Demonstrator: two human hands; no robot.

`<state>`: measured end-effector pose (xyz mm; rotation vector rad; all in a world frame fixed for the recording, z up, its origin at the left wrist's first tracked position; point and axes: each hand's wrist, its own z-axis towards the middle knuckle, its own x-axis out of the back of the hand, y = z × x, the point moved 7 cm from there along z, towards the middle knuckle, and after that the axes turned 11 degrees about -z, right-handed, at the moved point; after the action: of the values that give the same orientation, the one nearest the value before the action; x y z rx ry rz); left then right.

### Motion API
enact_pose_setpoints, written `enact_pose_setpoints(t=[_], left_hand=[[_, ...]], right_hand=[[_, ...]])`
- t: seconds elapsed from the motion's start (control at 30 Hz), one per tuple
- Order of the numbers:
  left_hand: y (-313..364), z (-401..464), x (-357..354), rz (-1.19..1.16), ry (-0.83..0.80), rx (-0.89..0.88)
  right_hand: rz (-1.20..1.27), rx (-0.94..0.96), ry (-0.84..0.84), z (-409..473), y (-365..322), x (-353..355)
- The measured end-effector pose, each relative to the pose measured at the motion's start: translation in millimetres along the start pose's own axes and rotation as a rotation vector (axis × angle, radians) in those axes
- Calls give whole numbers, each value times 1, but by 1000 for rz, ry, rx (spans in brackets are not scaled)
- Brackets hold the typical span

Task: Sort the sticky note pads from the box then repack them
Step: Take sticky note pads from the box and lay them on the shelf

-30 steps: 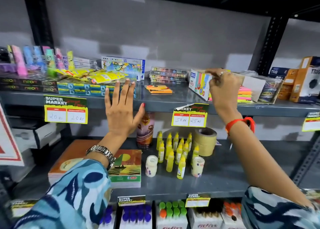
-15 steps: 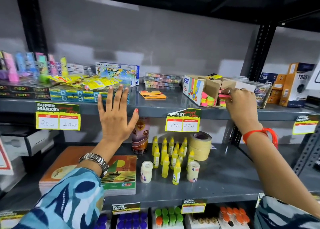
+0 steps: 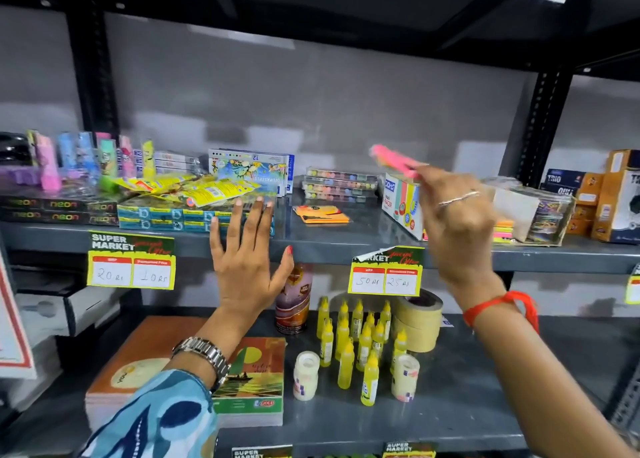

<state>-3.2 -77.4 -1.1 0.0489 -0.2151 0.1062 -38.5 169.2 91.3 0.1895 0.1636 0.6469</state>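
My right hand (image 3: 457, 215) is raised in front of the upper shelf and grips a pink sticky note pad (image 3: 393, 161), blurred, held above the colourful cardboard box (image 3: 401, 201). Behind that hand, more pads (image 3: 504, 230) in pink, orange and green lie stacked on the shelf to the right of the box. An orange pad (image 3: 322, 214) lies flat on the shelf left of the box. My left hand (image 3: 247, 260) is open with fingers spread, pressed against the shelf's front edge (image 3: 322, 246).
Crayon and paint boxes (image 3: 249, 171), highlighter packs (image 3: 79, 159) and yellow packets crowd the upper shelf's left. A clear plastic case (image 3: 547, 215) and orange cartons (image 3: 602, 197) stand at right. Glue bottles (image 3: 360, 343), tape rolls (image 3: 419, 319) and notebooks (image 3: 249, 381) fill the lower shelf.
My right hand pulled a pink pad out of the box and lifted it up and to the left. The left hand stayed on the shelf edge.
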Motion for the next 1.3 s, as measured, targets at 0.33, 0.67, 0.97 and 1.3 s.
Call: enact_pose_setpoints(t=[0.33, 0.67, 0.97, 1.3], left_hand=[[0, -1, 0, 34, 37, -4], [0, -1, -2, 26, 89, -15], [0, -3, -2, 7, 88, -12], [0, -2, -2, 0, 73, 11]], right_hand=[[-178, -13, -734, -26, -33, -65], [-33, -154, -864, -35, -20, -75], [14, -322, -353, -7, 54, -18], [-333, -308, -887, -59, 110, -48]])
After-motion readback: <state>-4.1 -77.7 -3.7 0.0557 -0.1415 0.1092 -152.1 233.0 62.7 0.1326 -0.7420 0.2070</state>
